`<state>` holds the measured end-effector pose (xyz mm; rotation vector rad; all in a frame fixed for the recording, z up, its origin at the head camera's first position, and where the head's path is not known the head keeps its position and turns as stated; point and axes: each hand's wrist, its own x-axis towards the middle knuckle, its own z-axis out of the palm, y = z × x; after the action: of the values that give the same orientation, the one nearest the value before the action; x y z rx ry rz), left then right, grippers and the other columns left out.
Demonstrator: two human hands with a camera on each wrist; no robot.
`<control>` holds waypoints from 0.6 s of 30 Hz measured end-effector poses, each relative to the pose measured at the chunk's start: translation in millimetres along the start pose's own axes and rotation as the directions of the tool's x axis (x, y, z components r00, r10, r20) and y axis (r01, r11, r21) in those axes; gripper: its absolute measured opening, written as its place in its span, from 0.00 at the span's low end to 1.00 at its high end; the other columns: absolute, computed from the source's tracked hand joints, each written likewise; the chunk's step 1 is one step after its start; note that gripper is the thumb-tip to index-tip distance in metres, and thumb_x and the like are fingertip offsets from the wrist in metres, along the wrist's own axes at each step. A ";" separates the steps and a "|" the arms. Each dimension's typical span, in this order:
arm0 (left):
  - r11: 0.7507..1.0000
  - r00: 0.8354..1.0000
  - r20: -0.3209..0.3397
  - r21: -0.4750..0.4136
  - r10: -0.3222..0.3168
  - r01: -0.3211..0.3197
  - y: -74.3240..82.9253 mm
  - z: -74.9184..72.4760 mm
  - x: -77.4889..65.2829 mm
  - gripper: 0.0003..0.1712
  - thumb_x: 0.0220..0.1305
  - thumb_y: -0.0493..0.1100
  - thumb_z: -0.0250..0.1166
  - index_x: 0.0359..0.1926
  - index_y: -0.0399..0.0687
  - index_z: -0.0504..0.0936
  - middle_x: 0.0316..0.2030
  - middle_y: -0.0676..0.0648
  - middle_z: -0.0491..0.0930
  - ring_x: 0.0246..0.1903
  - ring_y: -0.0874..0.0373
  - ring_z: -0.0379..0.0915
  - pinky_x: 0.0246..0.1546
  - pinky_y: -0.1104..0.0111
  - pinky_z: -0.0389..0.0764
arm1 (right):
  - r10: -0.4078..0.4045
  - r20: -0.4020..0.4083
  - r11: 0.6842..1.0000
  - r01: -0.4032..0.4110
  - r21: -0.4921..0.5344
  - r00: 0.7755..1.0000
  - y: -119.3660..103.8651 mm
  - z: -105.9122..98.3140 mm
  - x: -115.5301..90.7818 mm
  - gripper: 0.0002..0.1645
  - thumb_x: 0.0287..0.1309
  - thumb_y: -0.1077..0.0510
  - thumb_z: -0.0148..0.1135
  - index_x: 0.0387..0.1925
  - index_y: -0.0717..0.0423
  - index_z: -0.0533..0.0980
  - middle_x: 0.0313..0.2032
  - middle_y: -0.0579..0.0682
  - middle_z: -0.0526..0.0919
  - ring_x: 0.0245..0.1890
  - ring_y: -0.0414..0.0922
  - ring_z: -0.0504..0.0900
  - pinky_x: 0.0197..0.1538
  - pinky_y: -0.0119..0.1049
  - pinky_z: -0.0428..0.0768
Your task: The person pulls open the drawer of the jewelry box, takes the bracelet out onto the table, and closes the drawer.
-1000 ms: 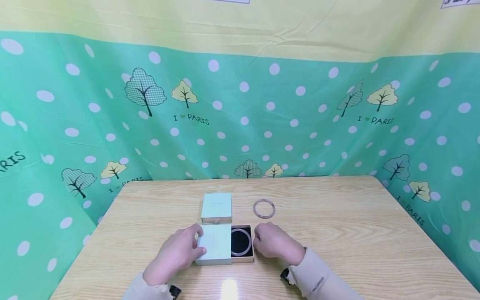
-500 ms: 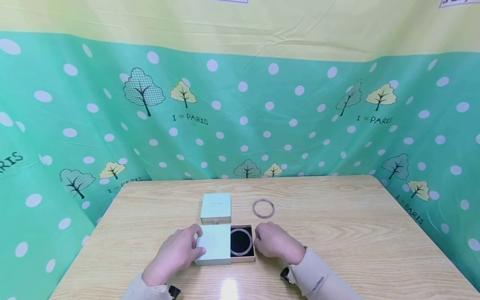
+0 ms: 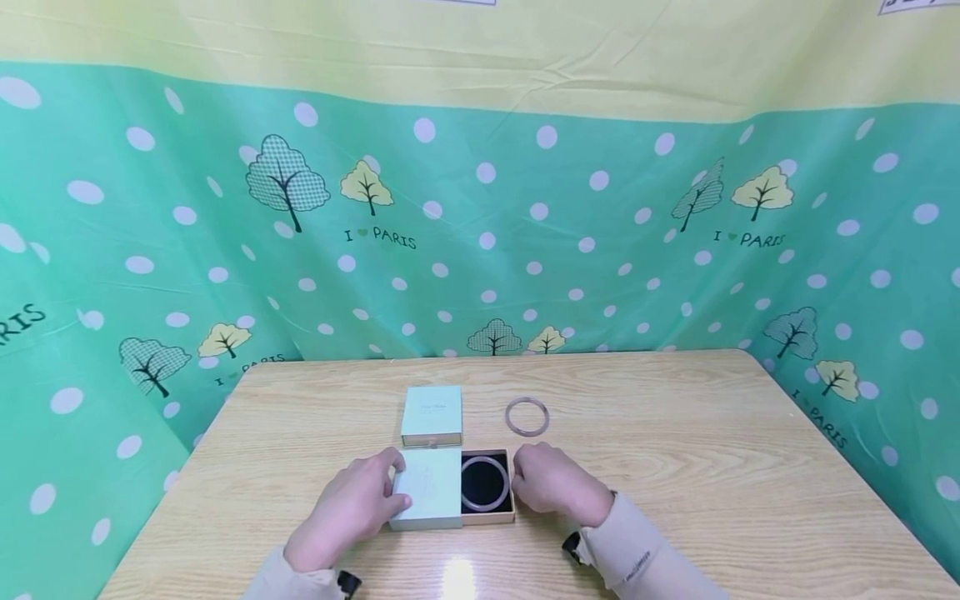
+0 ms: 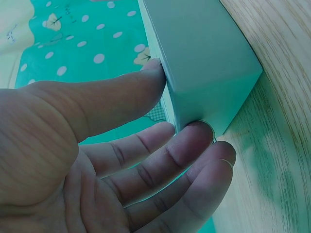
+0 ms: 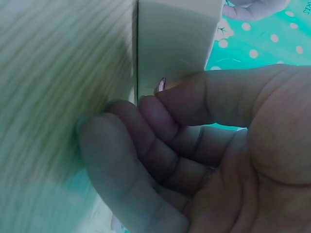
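A pale blue drawer-style gift box lies in front of me, its sleeve [image 3: 431, 492] on the left and its inner tray [image 3: 489, 518] partly out to the right. On the tray's black lining rests a greyish-purple bangle [image 3: 484, 508]. My left hand [image 3: 351, 498] grips the sleeve's left end, thumb on one face and fingers at the end wall [image 4: 218, 104]. At the tray's right end, my right hand [image 3: 555, 482] pinches a small pinkish ribbon pull tab [image 5: 162, 85] between thumb and index finger; most of the tab is hidden.
A second pale blue box [image 3: 432, 412], pushed shut, stands just behind the first. To its right a similar bangle [image 3: 527, 433] lies on the wooden table [image 3: 660, 433]. A green dotted curtain [image 3: 487, 250] hangs behind the table and along both sides.
The tray has slid a little farther right out of the sleeve, along with my right hand, and more of the bangle shows. My left hand keeps its place on the sleeve.
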<state>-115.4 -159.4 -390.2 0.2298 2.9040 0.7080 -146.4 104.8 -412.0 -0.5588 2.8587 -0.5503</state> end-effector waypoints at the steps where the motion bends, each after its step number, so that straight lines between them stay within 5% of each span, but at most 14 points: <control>1: 1.000 1.000 0.001 -0.001 0.000 0.000 0.0 -0.1 -0.1 0.21 0.52 0.44 0.73 0.46 0.44 0.77 0.22 0.53 0.73 0.19 0.60 0.67 0.20 0.67 0.68 | 0.001 -0.001 1.000 -0.001 0.000 1.000 0.1 -0.4 -0.1 0.17 0.50 0.63 0.54 0.11 0.51 0.65 0.11 0.43 0.64 0.13 0.40 0.65 0.17 0.34 0.65; 18: 1.000 1.000 0.004 0.006 -0.008 0.008 0.5 -0.5 -0.1 0.21 0.53 0.44 0.72 0.46 0.44 0.77 0.22 0.53 0.73 0.20 0.59 0.67 0.21 0.67 0.68 | 0.044 -0.010 0.997 -0.044 0.059 0.999 -0.4 -5.1 -0.9 0.17 0.56 0.61 0.53 0.13 0.51 0.68 0.12 0.43 0.66 0.12 0.40 0.65 0.17 0.34 0.65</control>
<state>-115.4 -159.1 -389.5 0.2195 2.9022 0.6975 -146.7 106.5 -407.1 -0.4834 2.8479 -0.6299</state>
